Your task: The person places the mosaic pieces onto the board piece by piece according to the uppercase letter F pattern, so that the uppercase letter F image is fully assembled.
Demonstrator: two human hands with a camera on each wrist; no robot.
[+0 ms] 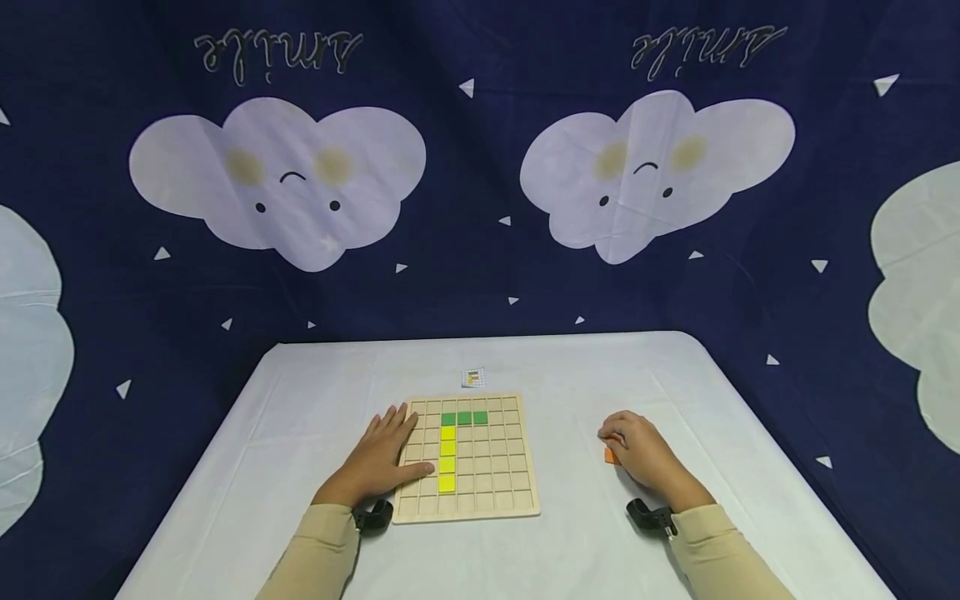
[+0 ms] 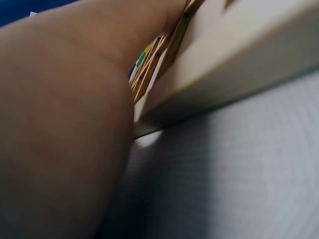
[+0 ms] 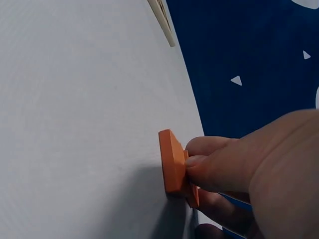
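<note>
Orange square tiles (image 3: pixel 172 162) pinched by right hand (image 1: pixel 637 450) fingertips (image 3: pixel 199 162), right of wooden grid board (image 1: pixel 517 492); left hand (image 1: pixel 378 458) flat, fingers spread on board's left edge.

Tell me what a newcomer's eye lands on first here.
The wooden grid board at the middle of the white table, holding a green row above a yellow column. The left hand rests flat on the board's left edge; the right hand pinches an orange tile off to the right.

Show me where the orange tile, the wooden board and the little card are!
orange tile (image 3: pixel 172 162): right wrist view, on its flat face.
wooden board (image 1: pixel 517 500): head view, on its bare lower right corner.
little card (image 1: pixel 473 377): head view, on its middle.
</note>
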